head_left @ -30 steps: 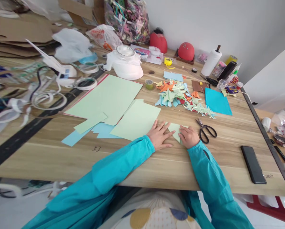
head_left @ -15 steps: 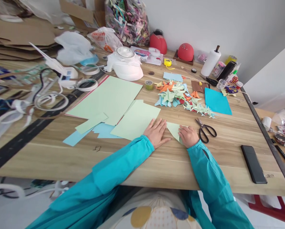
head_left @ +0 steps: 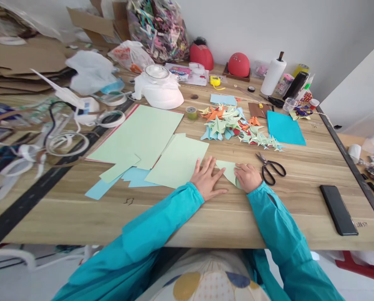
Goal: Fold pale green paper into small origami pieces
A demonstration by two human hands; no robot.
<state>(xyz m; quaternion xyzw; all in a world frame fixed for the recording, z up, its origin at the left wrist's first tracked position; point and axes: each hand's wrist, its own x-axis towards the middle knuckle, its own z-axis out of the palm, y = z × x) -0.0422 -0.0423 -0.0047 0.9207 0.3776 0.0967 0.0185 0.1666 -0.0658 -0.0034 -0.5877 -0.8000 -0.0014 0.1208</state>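
My left hand lies flat on the wooden table with its fingers spread, beside the lower right edge of a pale green sheet. Its index finger and thumb point toward a small folded piece of pale green paper. My right hand has its fingers curled down on the right part of that folded paper and covers some of it. Black-handled scissors lie just right of my right hand. Beyond both hands is a pile of folded paper stars in green, orange and blue.
Larger green sheets and blue paper strips lie on the left. A turquoise sheet rests behind the scissors, and a black phone is near the front right. White tape rolls and cables clutter the far left.
My left hand's fingers have spread wider, with the index finger now nearer the folded paper. My right hand stays on the paper. The camera view has shifted slightly.
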